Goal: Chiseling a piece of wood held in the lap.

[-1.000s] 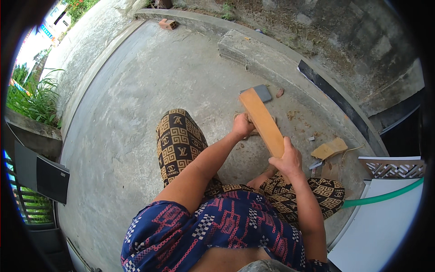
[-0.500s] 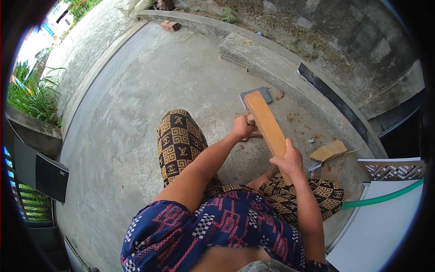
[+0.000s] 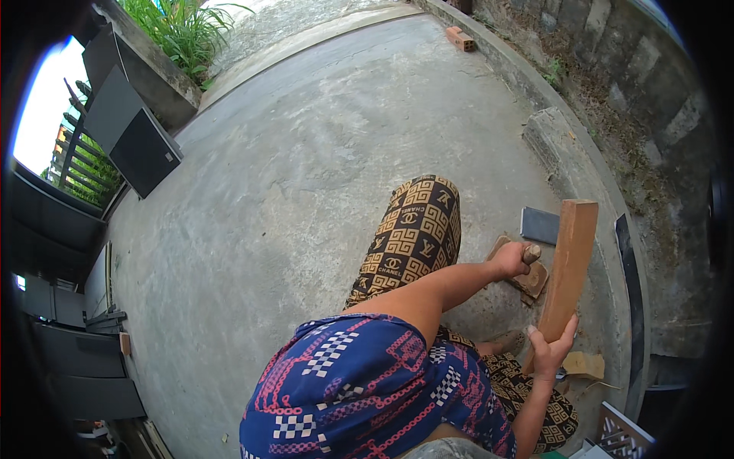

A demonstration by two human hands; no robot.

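My left hand [image 3: 511,262] is closed around a round wooden handle [image 3: 531,252]; what the handle belongs to does not show. Just right of it stands a long, thick wooden board [image 3: 570,264], tilted, its far end raised. My right hand [image 3: 552,348] grips that board near its lower end, thumb on one side. Under my left hand, brown wooden pieces [image 3: 531,281] lie on the floor. Beyond them a flat grey rectangular slab [image 3: 539,226] rests on the concrete, partly covered by the board.
A yellowish block [image 3: 584,366] lies right of my right hand. A low concrete ledge [image 3: 547,134] and a dark strip [image 3: 630,306] run along the right. A hollow brick [image 3: 460,38] sits far off. Dark panels [image 3: 145,153] lean at the left.
The view has turned left, so everything sits further right. The board has swung more upright, its far end now leaning right. Both hands keep their holds; the wooden pieces below show more.
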